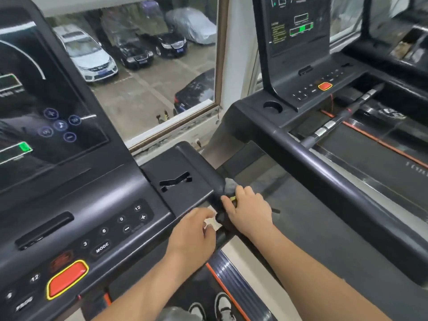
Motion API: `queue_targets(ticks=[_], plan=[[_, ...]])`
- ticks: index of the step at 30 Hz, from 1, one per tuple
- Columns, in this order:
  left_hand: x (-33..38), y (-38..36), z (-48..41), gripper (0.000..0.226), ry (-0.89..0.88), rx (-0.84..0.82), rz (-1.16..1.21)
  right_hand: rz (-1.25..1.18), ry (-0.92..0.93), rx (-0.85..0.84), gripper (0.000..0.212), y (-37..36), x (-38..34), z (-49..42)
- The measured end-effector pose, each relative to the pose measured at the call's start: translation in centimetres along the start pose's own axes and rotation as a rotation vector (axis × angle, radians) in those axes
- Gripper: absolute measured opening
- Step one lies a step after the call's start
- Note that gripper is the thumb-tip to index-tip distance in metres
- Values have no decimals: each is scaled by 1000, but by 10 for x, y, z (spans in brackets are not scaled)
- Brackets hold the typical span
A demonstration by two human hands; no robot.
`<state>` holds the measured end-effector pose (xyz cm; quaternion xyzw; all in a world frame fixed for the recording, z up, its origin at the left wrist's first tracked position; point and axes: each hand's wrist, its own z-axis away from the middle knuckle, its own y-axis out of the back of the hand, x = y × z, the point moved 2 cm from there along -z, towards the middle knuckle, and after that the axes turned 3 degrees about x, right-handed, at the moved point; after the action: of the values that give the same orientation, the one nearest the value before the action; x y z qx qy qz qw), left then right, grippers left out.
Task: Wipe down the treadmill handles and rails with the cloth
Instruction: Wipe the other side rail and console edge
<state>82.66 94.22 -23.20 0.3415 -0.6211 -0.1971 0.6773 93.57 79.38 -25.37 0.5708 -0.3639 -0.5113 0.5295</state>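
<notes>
The grey cloth (pixel 229 185) sat bunched on the treadmill's right handrail (pixel 222 237), right where the rail met the console's side tray (pixel 180 167). The right hand (pixel 249 210) gripped it, fingers curled over the cloth and the rail, with a fleck of yellow-green showing under the index finger. The left hand (pixel 193 230) hovered just beside it, under the tray's front edge, fingers curled inward; whether they held anything could not be told.

To the left, the keypad (pixel 115 230) and the red stop button (pixel 67 280) lay close to the left forearm, below the dark touchscreen (pixel 46 107). Beyond the tray stood a window (pixel 150 89) looking onto parked cars.

To the right, the neighbouring treadmill's handrail (pixel 324 179) ran parallel and near, with its cup holder (pixel 272 107), its own red button (pixel 325 86) and its upright display (pixel 298 26) behind. A long pole with silver bands (pixel 340 117) lay slanted across that machine's deck.

A strip of pale floor (pixel 266 288) separated the two machines, under the right forearm. The orange-striped foot rail (pixel 234 276) bordered the belt below, where the person's shoes (pixel 223 306) stood. The handrail stretched back toward the person, bare along that length.
</notes>
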Motion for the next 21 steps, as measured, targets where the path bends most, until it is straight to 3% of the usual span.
queue_targets(ticks=[4, 9, 14, 21], plan=[[16, -16, 7, 30, -80, -64, 31, 30, -157, -67, 57, 6, 49, 57], [24, -40, 10, 29, -128, -173, 33, 281, -269, 97, 60, -4, 72, 123], [25, -46, 19, 29, -151, -202, 95, 300, -388, 22, 54, -10, 56, 110], [1, -16, 35, 30, -22, -104, 11, 194, -199, 134, 61, -21, -11, 32]])
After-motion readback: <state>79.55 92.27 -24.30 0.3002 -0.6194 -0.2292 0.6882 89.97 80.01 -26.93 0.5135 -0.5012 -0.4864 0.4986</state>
